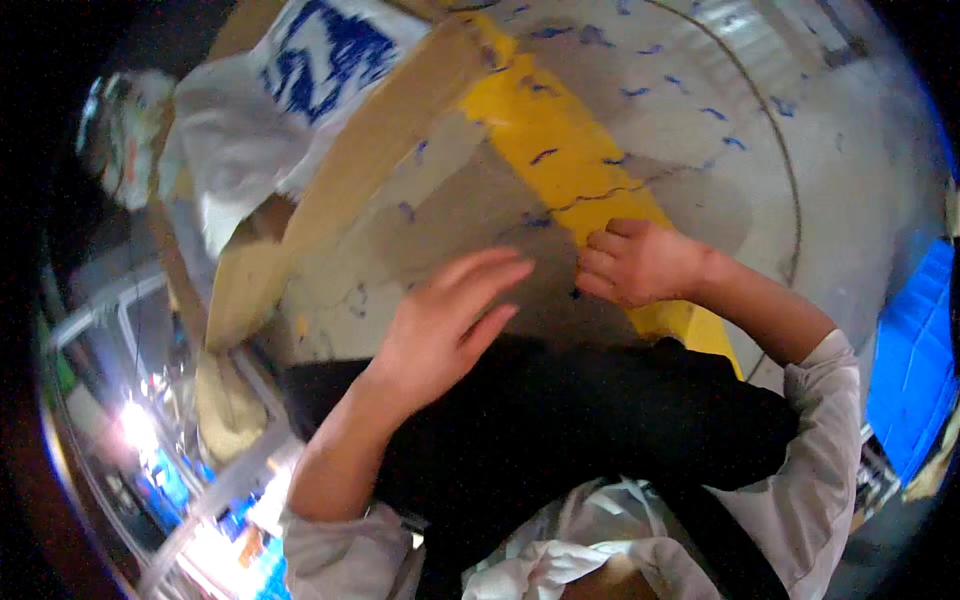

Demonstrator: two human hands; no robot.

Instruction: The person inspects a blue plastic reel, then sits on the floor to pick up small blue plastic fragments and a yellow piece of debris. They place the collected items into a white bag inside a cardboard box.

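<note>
My left hand [440,318] is raised over my lap, its fingers stretched out and the thumb a little apart, with nothing in it. To its right, my right hand [640,262] is closed, its fingers curled in above the yellow floor stripe [545,125]. A tiny dark speck shows by its fingertips; whether the hand holds it I cannot make out. Small dark-blue scraps [635,92] lie scattered over the grey floor ahead. At the upper left, a white bag [240,140] with a mass of dark blue on it lies in a cardboard box [370,130].
Black cloth [520,430] covers my lap. A blue panel or sheet [912,360] stands at the far right. To the lower left is a metal frame [190,530] with bright lights and blue items about it. A thin crack runs across the floor.
</note>
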